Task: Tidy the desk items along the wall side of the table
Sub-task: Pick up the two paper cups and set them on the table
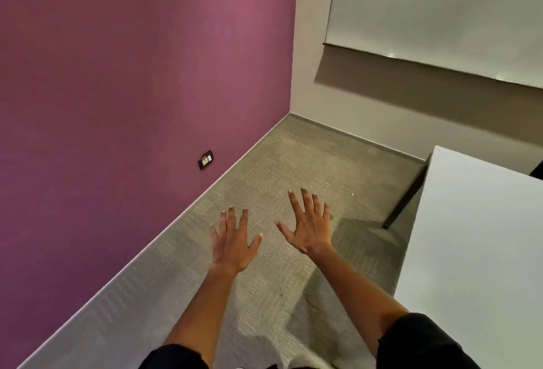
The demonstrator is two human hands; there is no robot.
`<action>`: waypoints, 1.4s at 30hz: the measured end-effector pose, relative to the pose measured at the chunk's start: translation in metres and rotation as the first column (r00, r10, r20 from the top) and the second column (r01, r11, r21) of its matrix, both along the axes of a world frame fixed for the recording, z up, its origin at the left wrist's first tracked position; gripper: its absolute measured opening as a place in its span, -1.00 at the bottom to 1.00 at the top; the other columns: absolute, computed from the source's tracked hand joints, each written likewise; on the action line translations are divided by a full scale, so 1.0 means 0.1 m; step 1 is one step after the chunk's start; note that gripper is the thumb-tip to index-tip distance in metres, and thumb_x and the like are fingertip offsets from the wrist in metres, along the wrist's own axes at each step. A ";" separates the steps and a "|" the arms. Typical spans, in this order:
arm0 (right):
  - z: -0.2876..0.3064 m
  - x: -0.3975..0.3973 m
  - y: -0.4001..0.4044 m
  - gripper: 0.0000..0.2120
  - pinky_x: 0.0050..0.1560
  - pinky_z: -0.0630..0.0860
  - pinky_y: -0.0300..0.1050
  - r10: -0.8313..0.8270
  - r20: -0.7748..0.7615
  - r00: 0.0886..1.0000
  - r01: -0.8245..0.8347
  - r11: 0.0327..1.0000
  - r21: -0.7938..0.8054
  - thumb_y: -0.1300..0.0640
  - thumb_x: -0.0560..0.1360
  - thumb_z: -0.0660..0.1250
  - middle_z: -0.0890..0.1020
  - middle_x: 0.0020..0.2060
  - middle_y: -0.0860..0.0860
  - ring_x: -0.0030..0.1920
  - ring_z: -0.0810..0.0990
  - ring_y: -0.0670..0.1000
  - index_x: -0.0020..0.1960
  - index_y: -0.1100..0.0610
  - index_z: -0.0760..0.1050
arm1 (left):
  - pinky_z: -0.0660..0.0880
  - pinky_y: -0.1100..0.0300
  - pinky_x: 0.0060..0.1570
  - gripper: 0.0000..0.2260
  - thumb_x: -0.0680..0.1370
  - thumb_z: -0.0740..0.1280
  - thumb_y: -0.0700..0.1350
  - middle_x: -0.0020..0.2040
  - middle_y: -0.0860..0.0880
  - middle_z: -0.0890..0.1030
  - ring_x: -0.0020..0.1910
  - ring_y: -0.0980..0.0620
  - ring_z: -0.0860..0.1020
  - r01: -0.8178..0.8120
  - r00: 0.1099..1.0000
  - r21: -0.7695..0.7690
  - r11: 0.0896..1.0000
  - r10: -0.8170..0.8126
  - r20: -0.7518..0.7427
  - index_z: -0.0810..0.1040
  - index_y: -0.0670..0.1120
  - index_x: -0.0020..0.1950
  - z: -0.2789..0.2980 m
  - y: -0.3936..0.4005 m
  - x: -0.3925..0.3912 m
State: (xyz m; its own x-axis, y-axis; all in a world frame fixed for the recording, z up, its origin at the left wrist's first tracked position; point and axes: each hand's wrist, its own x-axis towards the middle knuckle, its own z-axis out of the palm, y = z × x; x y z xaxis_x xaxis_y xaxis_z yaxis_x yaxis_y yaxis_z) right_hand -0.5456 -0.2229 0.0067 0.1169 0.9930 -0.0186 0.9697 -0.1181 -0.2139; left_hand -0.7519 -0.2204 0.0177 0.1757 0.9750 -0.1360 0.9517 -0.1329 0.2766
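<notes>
Dark sleeves [423, 342] sit at the bottom edge, with 2 bare forearms reaching forward over the grey carpet [293, 163]. Left hand [232, 242] is held out flat, back up, its fingers straight and spread apart, gripping nothing. Right hand [308, 227] is the same, fingers fanned wide, a little farther forward. Both hang over the floor, well apart from the white table [476, 251] at the right, whose visible top carries no desk items. A purple wall [132, 74] with a black socket [206, 159] stands to the left, and a whiteboard [440, 10] hangs on the far wall.
</notes>
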 end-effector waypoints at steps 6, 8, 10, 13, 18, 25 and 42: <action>-0.01 0.45 0.84 -0.18 0.53 -0.12 0.32 -0.206 -0.030 0.978 0.207 0.978 0.019 -0.51 0.45 -0.14 -0.10 0.60 0.03 0.59 -0.08 0.19 0.58 -0.16 -0.22 | -0.14 -0.26 0.49 -0.32 0.57 0.09 0.28 0.61 -0.11 -0.14 0.58 -0.12 -0.19 0.191 0.981 0.024 0.981 -0.191 0.004 -0.08 0.06 0.59 0.12 1.32 0.45; -0.05 0.70 1.13 -0.18 0.53 -0.09 0.32 -0.261 -0.010 0.965 0.262 0.965 0.020 -0.51 0.45 -0.13 -0.09 0.60 0.04 0.59 -0.06 0.19 0.58 -0.15 -0.21 | -0.15 -0.25 0.49 -0.32 0.57 0.10 0.27 0.61 -0.11 -0.14 0.58 -0.12 -0.19 0.237 0.972 0.021 0.971 -0.237 -0.001 -0.08 0.06 0.59 0.09 1.71 0.69; -0.10 1.01 1.49 -0.17 0.52 -0.06 0.33 -0.312 -0.009 0.950 0.312 0.950 0.017 -0.51 0.45 -0.11 -0.07 0.60 0.04 0.59 -0.04 0.19 0.58 -0.14 -0.19 | -0.13 -0.26 0.48 -0.31 0.57 0.12 0.28 0.61 -0.11 -0.13 0.58 -0.12 -0.17 0.283 0.959 0.019 0.959 -0.283 0.004 -0.07 0.06 0.59 0.04 2.16 0.99; -0.15 1.54 2.04 -0.17 0.51 -0.06 0.33 -0.366 -0.004 0.930 0.366 0.930 0.010 -0.51 0.45 -0.10 -0.06 0.60 0.05 0.59 -0.03 0.19 0.58 -0.13 -0.17 | -0.10 -0.27 0.48 -0.30 0.56 0.13 0.28 0.61 -0.11 -0.11 0.58 -0.13 -0.15 0.337 0.942 0.030 0.941 -0.336 -0.023 -0.06 0.06 0.59 -0.03 2.84 1.50; -0.11 2.52 2.89 -0.16 0.51 -0.10 0.33 -0.446 -0.033 0.894 0.446 0.895 -0.003 -0.50 0.45 -0.05 -0.07 0.60 0.06 0.59 -0.06 0.20 0.59 -0.12 -0.15 | -0.11 -0.25 0.48 -0.30 0.55 0.09 0.32 0.61 -0.12 -0.11 0.59 -0.12 -0.15 0.416 0.909 0.060 0.907 -0.414 -0.037 -0.05 0.06 0.59 0.02 3.92 2.57; 0.06 3.81 3.69 -0.15 0.51 -0.03 0.36 -0.580 -0.018 0.814 0.580 0.814 0.027 -0.51 0.44 -0.07 -0.06 0.60 0.07 0.58 -0.03 0.20 0.59 -0.11 -0.15 | -0.09 -0.26 0.49 -0.30 0.55 0.03 0.34 0.61 -0.10 -0.12 0.59 -0.13 -0.15 0.551 0.834 0.068 0.832 -0.549 -0.043 -0.10 0.06 0.59 0.15 4.96 4.12; 0.01 6.63 5.09 -0.16 0.52 -0.06 0.35 -0.932 -0.022 0.361 0.932 0.361 0.026 -0.49 0.46 -0.09 -0.08 0.60 0.09 0.58 -0.04 0.21 0.59 -0.11 -0.20 | -0.15 -0.25 0.50 -0.31 0.57 -0.02 0.33 0.60 -0.13 -0.19 0.58 -0.14 -0.20 0.926 0.377 0.037 0.375 -0.926 -0.035 -0.16 0.06 0.59 0.07 7.04 7.96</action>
State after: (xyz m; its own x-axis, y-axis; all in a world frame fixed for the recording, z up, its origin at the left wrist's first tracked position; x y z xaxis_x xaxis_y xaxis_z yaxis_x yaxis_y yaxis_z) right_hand 0.1178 0.2864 0.0080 0.9683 0.2497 0.0043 0.2435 -0.9402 -0.2382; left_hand 0.0442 0.4832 0.0250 0.9720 0.2097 -0.1059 0.2295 -0.9438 0.2377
